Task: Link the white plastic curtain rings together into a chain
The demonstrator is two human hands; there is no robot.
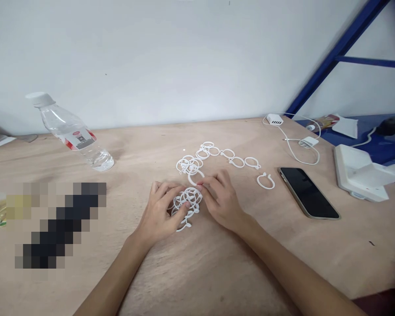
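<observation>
A heap of white plastic rings (191, 196) lies on the wooden table in front of me. My left hand (163, 210) is curled around the left side of this heap, its thumb pressed on the rings. Just above the heap, my right hand (222, 197) pinches one white plastic ring (195, 178) between thumb and fingertips. Beyond both hands, more rings form a chain (202, 154) that curves away to the right, and they appear linked. A single open ring (266, 181) with small knobs at its ends lies apart on the right.
A clear water bottle (77, 134) stands at the left, near a blurred-out dark object (61, 226). To the right are a smartphone (308, 193), a white stand-like device (362, 173), and a white adapter (275, 119) with cable. Blue metal framing (335, 57) rises behind.
</observation>
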